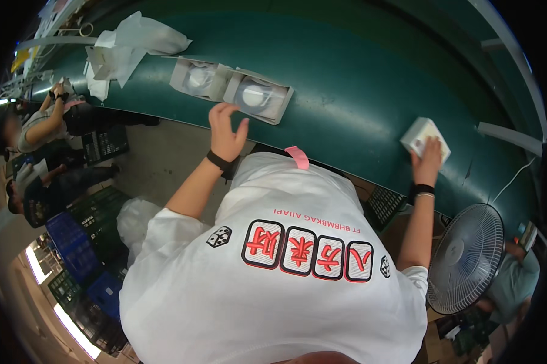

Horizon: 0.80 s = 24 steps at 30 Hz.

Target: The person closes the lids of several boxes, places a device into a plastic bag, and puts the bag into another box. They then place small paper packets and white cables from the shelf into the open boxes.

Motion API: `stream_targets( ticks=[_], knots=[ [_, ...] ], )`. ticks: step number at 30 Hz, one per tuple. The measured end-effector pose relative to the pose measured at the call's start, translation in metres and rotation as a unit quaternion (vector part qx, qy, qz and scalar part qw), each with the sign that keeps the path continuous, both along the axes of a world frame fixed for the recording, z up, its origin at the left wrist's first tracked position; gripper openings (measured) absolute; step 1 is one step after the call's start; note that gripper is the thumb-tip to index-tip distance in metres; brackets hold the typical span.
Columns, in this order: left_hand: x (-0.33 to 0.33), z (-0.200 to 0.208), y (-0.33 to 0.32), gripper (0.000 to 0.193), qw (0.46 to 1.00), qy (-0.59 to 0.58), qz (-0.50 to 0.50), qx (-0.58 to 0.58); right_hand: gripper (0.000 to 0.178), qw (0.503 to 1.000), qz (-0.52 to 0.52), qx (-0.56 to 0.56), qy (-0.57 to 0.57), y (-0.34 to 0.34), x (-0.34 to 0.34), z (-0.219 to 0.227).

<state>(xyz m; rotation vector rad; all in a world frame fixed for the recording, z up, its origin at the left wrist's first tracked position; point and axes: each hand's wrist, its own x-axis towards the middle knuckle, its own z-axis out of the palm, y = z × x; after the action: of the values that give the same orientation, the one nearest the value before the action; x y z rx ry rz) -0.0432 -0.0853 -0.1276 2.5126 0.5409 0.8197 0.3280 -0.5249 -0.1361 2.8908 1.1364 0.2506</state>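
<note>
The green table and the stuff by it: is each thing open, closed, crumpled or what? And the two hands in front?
Far-left box: open, something round inside
Box beside it: open, something round inside
White box: looks closed, no opening shows
White plastic: crumpled
Fan: can't tell if spinning
Left hand: open, nothing seen in it
Right hand: resting on the white box

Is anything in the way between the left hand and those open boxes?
Nothing visible. The left hand is at the near edge of the open boxes; I can't tell if it touches.
</note>
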Motion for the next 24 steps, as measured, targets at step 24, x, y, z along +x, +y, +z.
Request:
stream_targets(
  ticks=[24],
  knots=[
    [0.061, -0.042, -0.038, 0.044, 0.960, -0.118, -0.142, -0.210, 0.027, 0.671, 0.045, 0.546, 0.500, 0.200, -0.119, -0.018]
  ],
)
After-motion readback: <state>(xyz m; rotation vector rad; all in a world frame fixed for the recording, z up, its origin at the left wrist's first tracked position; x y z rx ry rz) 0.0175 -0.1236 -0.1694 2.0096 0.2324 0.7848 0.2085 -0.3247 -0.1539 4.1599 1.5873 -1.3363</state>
